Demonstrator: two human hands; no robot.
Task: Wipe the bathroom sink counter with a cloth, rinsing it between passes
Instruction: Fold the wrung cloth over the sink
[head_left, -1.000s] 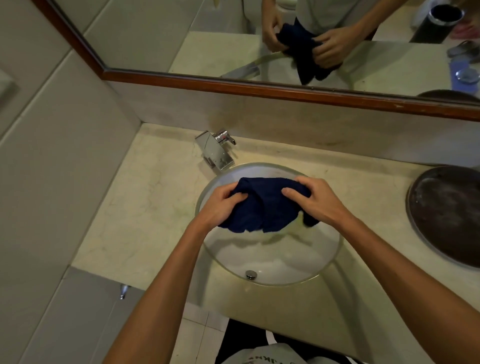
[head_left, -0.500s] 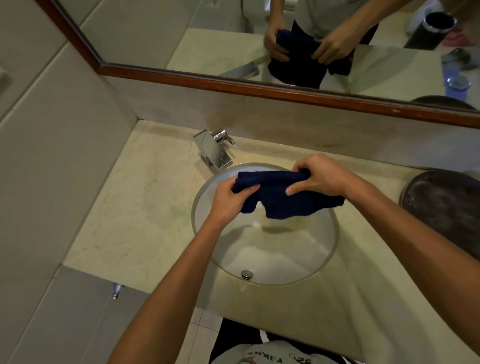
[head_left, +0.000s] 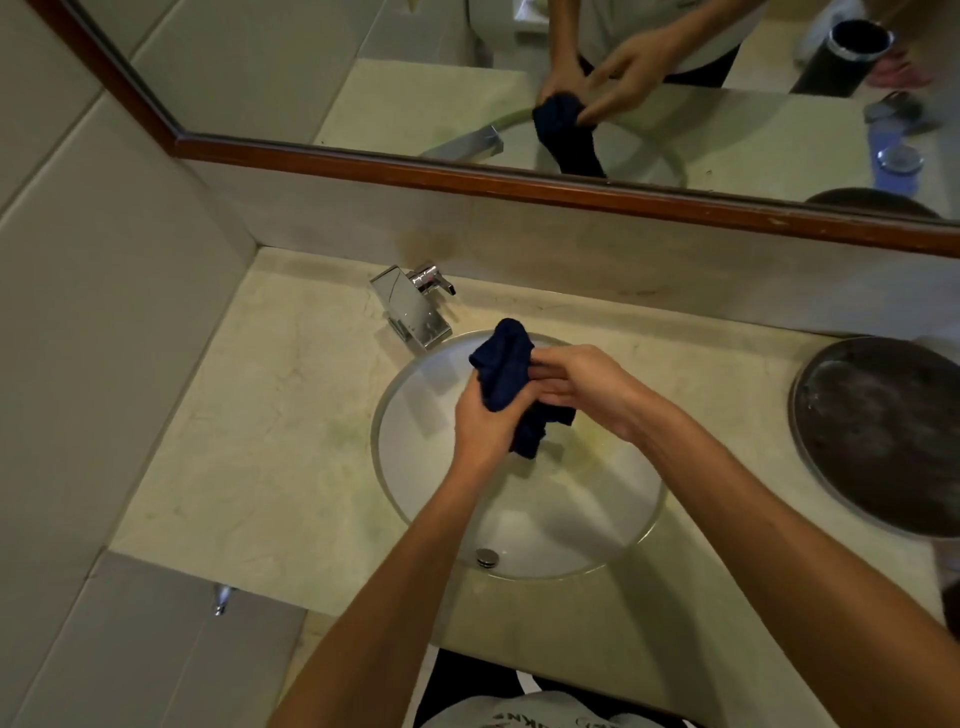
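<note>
At frame centre, over the sink (head_left: 415, 467), the dark navy cloth (head_left: 503, 364) is bunched into a thick twisted wad, both hands clamped on it: left (head_left: 483, 421) below, right (head_left: 576, 382) beside.

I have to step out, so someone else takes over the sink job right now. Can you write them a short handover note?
Left hand: closed around the dark blue cloth.
Right hand: gripping the same cloth, which is bunched between both hands over the sink basin.
Faucet: no water visibly running.
Done: cloth looks mid-wring; whether it was rinsed cannot be told.
Left: finish wringing, wipe the counter, rinse between passes. Brown tray sits on the counter's right side.
</note>
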